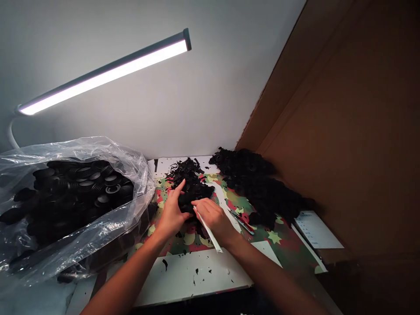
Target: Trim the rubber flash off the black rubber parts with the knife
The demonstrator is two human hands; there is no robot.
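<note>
My left hand (173, 211) holds a small black round part (186, 204) at the near edge of a heap of black scraps (189, 177). My right hand (214, 218) grips a thin white stick-like tool (208, 231), whose upper end meets the black part between both hands. The tool's lower end points toward me over the white board (197, 275). Both hands work over a camouflage-patterned mat (278, 238).
A clear plastic bag (65, 197) full of black round caps fills the left. A larger pile of black parts (259, 183) lies against the brown cardboard wall (344, 131) on the right. Red-handled scissors (242, 220) and a white paper sheet (316, 229) lie right of my hands. A lit lamp bar (105, 74) hangs overhead.
</note>
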